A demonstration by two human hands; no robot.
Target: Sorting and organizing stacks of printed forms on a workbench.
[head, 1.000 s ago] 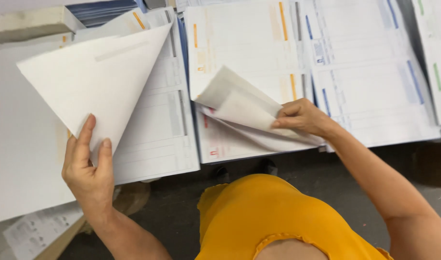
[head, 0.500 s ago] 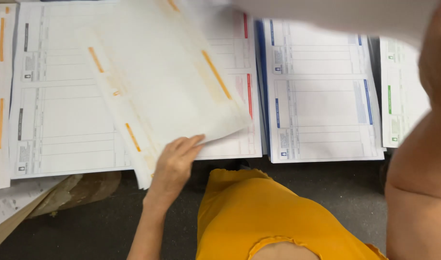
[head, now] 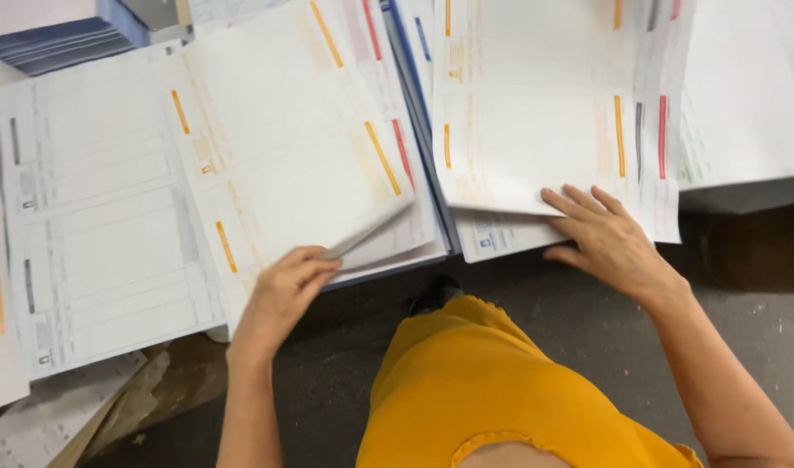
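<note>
My left hand (head: 280, 295) pinches the near corner of a white printed sheet with orange bars (head: 284, 156), lifted off the stack with red bars (head: 405, 234) below it. My right hand (head: 605, 238) lies flat with spread fingers on the near edge of another printed sheet (head: 535, 130) on top of the stack to the right. Stacks of printed forms lie side by side along the table in front of me. My yellow top (head: 501, 399) fills the bottom centre.
A stack with grey bars (head: 93, 234) lies at the left, another with green marks (head: 752, 95) at the right. Blue-edged paper piles (head: 59, 43) sit at the far left. Crumpled paper and cardboard (head: 93, 407) lie on the dark floor (head: 761, 295) below.
The view swung back and steadied. My left hand now pinches a sheet's corner over the red-barred stack, and my right hand has come down flat on the neighbouring stack.
</note>
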